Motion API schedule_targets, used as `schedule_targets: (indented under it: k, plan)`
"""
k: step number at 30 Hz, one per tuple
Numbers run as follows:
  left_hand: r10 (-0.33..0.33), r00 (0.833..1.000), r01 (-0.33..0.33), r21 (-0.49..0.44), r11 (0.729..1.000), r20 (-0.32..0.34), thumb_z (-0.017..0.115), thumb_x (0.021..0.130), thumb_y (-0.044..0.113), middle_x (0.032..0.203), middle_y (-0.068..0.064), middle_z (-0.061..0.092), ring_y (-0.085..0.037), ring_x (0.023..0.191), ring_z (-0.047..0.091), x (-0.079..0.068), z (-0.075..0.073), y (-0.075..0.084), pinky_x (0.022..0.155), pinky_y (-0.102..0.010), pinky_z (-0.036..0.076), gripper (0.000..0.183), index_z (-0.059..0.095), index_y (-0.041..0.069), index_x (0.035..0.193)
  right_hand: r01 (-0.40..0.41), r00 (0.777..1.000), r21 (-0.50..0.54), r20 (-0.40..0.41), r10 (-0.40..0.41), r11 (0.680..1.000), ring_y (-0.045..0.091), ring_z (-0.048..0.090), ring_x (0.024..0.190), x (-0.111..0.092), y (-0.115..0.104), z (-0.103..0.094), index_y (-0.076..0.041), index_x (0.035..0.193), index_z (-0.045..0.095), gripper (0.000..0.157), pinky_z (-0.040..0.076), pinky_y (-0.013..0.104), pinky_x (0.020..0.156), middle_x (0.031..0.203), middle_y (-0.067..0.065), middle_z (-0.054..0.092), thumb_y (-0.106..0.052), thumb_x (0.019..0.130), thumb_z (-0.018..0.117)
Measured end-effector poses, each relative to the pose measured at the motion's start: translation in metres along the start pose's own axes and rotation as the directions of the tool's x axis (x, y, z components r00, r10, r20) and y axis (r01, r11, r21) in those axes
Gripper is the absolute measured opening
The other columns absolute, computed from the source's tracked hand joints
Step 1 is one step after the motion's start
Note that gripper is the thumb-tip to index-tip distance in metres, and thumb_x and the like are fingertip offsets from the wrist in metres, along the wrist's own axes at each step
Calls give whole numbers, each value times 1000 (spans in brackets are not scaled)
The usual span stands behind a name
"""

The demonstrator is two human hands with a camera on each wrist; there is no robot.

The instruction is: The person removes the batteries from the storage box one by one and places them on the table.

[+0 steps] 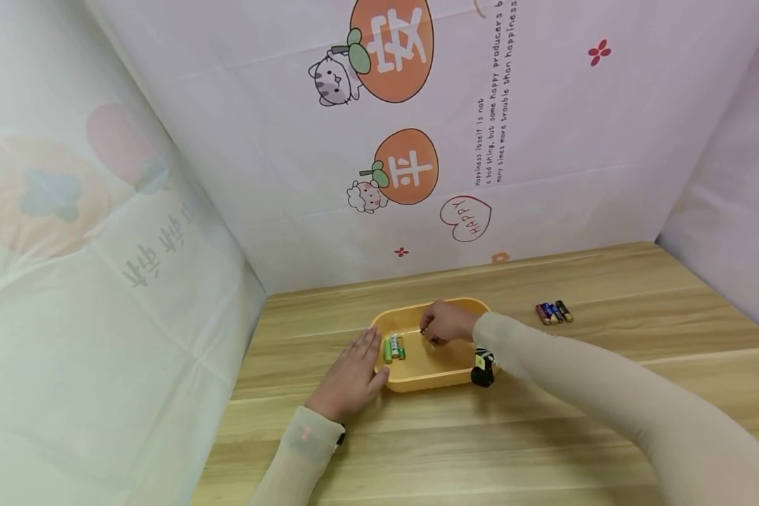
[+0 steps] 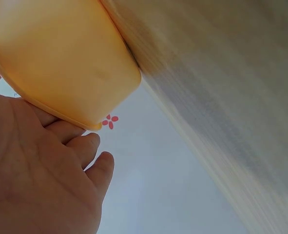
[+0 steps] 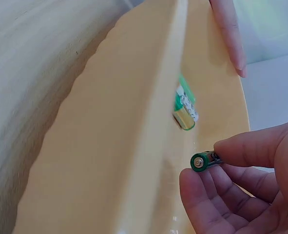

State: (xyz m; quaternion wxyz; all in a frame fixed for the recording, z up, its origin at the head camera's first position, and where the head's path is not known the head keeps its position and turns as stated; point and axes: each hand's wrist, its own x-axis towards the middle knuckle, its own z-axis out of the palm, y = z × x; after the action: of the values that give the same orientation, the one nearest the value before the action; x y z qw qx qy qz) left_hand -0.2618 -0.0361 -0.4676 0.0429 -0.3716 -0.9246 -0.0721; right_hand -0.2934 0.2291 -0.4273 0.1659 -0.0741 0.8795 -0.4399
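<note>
A yellow plastic tray (image 1: 420, 383) sits on the table. Inside its left end, three batteries (image 1: 394, 348) in green, white and gold-green lie side by side. My right hand (image 1: 449, 321) reaches into the tray and pinches a battery between thumb and fingers. The right wrist view shows that battery (image 3: 205, 161) end-on, with a dark green ring round a silver terminal. My left hand (image 1: 349, 376) rests against the tray's left rim with its fingers extended. From the left wrist, that hand's fingers (image 2: 83, 148) touch the rim from outside.
Several batteries (image 1: 553, 313), in maroon, blue and black with gold, lie in a row on the wooden table (image 1: 417, 450) right of the tray. A printed white cloth (image 1: 278, 176) hangs behind the table, with more sheeting at both sides.
</note>
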Motion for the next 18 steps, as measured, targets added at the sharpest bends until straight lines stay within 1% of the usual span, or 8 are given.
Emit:
schedule_targets:
  k: [2,5,12,18]
  plan:
    - [0,1000,0,0,1000,4,34,104,41,161,-10,11,-24,147,11,0,0,0,116,-39,15,66,17,1,154,-7,1000,-1,-4,7,1000,22,62,72,-2,-1,-3,6,107,65,20,57,39,69,90,12,63,1,87,63]
    - [-2,1000,2,-2,1000,5,33,104,42,161,-10,11,-23,147,10,0,-1,0,116,-39,15,67,17,1,155,6,1000,-8,-13,-6,1000,22,62,71,-4,0,-8,7,107,65,21,58,39,68,87,12,63,1,87,62]
    - [-4,1000,4,-5,1000,10,33,104,42,161,-10,11,-21,147,8,-1,-1,0,116,-39,15,67,15,2,155,36,999,22,-25,-35,999,23,62,69,-9,2,-20,9,107,63,22,57,47,72,86,15,63,1,87,61]
    - [-3,1000,3,-13,1000,10,33,104,42,161,-10,10,-22,147,9,-1,-1,1,116,-40,15,67,15,2,155,46,998,21,-32,-45,999,23,62,70,-12,5,-28,9,106,62,21,57,46,73,85,13,63,0,88,61]
